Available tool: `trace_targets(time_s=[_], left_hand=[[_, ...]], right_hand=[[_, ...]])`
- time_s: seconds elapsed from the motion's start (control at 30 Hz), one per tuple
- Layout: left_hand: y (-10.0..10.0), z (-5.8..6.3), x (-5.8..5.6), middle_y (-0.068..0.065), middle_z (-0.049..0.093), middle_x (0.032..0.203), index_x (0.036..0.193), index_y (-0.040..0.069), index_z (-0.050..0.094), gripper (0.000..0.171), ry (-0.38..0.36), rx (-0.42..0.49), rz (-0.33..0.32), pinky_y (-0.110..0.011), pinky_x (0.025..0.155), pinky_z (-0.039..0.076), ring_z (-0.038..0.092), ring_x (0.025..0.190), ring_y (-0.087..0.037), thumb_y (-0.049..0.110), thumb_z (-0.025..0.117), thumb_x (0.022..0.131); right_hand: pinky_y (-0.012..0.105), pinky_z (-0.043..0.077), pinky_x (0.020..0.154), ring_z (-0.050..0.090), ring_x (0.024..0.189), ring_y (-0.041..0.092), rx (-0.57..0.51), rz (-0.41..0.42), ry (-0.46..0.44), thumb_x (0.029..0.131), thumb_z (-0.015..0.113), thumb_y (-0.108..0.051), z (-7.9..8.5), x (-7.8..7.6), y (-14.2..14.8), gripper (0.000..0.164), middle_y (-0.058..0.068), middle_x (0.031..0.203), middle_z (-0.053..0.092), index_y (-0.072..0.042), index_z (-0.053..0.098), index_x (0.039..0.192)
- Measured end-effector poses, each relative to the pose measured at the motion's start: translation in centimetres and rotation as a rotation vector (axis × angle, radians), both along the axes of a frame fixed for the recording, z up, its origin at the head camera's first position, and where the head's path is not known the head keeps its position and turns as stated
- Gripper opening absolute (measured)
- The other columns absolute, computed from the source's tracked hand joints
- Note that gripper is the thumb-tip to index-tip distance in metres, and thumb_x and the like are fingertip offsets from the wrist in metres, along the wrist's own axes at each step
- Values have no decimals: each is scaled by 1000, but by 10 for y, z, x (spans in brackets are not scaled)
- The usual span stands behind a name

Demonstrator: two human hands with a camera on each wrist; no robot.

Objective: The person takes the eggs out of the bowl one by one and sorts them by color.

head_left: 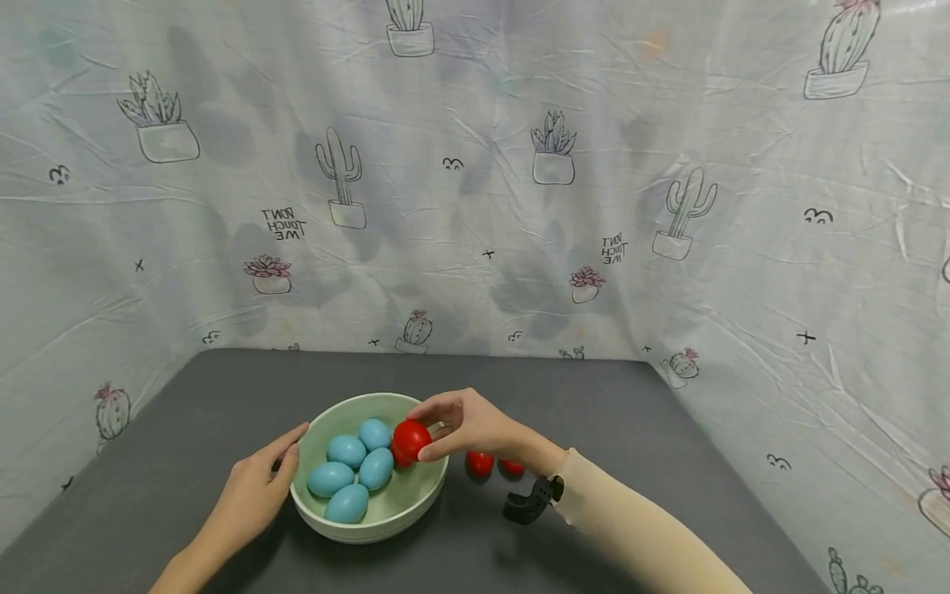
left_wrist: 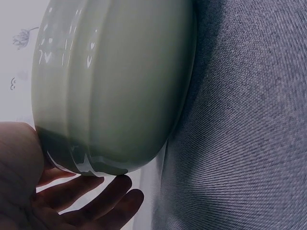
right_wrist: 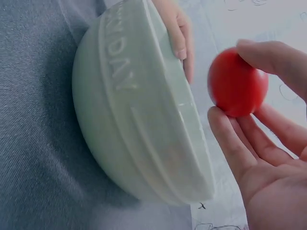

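A pale green bowl (head_left: 416,503) (left_wrist: 110,86) (right_wrist: 134,124) stands on the grey table and holds several blue eggs (head_left: 356,466). My right hand (head_left: 463,425) (right_wrist: 261,143) pinches a red egg (head_left: 411,440) (right_wrist: 237,82) just over the bowl's right rim. My left hand (head_left: 256,483) (left_wrist: 72,201) lies with straight fingers against the bowl's left outer wall. Two more red eggs (head_left: 479,463) lie on the table right of the bowl, partly hidden behind my right wrist.
The grey felt table (head_left: 631,429) is walled on three sides by a white cactus-print cloth (head_left: 519,206). A black wrist strap (head_left: 533,502) sits on my right forearm.
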State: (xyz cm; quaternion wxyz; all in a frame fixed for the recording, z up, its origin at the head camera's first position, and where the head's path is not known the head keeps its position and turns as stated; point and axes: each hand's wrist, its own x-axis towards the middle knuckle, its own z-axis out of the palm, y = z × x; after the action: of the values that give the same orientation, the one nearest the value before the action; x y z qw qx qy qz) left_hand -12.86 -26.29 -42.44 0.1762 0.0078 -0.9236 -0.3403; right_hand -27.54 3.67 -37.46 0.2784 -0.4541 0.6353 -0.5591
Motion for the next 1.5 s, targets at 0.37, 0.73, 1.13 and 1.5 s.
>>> trace_targets(time_s=[0.37,0.73,1.13,1.5], left_hand=[[-2,-1,1,-28,51,137,147,1,45,48,-13,-2,5,-52,78,51,59,110,-43,28,38,108],[0,0,2,-29,53,135,145,0,47,46,0,-4,12,-48,74,51,61,107,-42,26,40,108],[0,-1,0,-28,51,136,146,1,46,47,-7,-8,10,-44,71,49,59,111,-44,27,39,108],[0,-2,0,-27,53,135,145,1,47,46,16,1,5,-41,67,47,61,107,-42,27,40,108]], right_hand=[[41,51,89,62,109,38,0,-149,27,81,81,-3,0,-4,39,48,11,123,65,-5,65,127],[41,50,91,58,114,38,-14,-279,64,85,78,-5,-1,-8,96,48,16,126,63,-1,61,129],[39,52,85,57,116,37,-42,-434,56,85,78,-7,-10,-13,150,52,18,128,61,0,58,133],[33,50,88,62,110,25,-5,-584,24,85,77,-4,-23,-17,191,57,20,128,60,7,54,136]])
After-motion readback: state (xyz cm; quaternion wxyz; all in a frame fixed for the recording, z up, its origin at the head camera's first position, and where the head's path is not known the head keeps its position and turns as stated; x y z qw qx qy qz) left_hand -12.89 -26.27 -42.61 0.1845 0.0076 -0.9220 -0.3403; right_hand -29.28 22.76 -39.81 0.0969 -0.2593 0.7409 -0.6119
